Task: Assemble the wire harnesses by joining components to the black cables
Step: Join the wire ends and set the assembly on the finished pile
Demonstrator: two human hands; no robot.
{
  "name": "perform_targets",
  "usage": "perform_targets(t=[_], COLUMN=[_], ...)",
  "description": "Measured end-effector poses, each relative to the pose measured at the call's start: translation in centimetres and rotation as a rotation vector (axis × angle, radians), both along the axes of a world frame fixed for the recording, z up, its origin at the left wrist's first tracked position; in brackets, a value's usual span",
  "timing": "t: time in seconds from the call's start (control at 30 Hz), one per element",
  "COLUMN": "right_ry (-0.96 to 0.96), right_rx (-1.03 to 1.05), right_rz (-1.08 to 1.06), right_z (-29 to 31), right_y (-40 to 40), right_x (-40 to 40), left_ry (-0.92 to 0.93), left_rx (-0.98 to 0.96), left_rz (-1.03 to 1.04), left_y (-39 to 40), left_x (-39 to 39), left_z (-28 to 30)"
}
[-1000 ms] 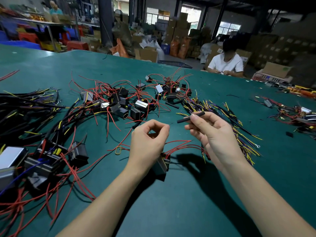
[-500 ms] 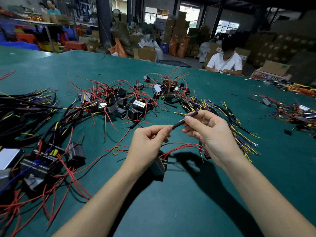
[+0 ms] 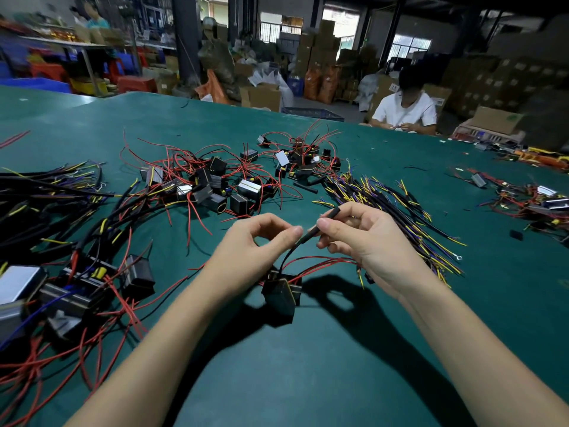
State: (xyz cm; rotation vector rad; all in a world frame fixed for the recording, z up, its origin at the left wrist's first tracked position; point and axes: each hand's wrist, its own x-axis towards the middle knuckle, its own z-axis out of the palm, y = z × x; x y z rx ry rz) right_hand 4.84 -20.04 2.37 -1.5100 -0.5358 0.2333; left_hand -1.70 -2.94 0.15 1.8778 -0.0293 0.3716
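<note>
Green table: right hand pinches black sleeve; left hand pinches thin black wire, its tip hidden behind fingertips

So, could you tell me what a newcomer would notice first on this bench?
First, both hands in the middle: the right hand pinches a black sleeve while the left hand pinches the thin black wire entering it, a black block hanging below. Behind lies a tangle of red wires and black blocks on the green table.

Table under hands, component pile behind, cable bundle left
</note>
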Motion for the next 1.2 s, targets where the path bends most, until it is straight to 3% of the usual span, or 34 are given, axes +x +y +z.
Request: perform_targets(t=[0.13,0.5,0.7,0.8,0.97,1.2], right_ry=[0.026,-0.079,-0.173,-0.221,-0.277,-0.319], right_rx=[-0.022,-0.279,-0.387,-0.422,-0.517,-0.352], right_rz=[0.016,0.177,0.098,0.066,0.053,0.0], right_z=[0.0,-0.7,-0.6,-0.6,-0.1,1.2], right_y=[0.0,1.2,0.7,0.4,0.2,-2.2], right_x=[-0.1,-1.0,-1.2,-1.2,-1.5,-1.2], left_ry=[0.164,0.228,0.119,0.076,-0.161,-0.165], left_rx=[0.146,0.077,0.144,0.066,0.053,0.011], left_rz=[-0.104,-0.245,-0.239,-0.308,-0.101,-0.062], left_y=[2.2,2.5,2.2,1.2,-1.1,-2.3], left_x=[-0.5,-0.4,-0.5,-0.5,-0.4,-0.3], left_z=[0.7,0.4,0.4,0.7,0.6,0.0])
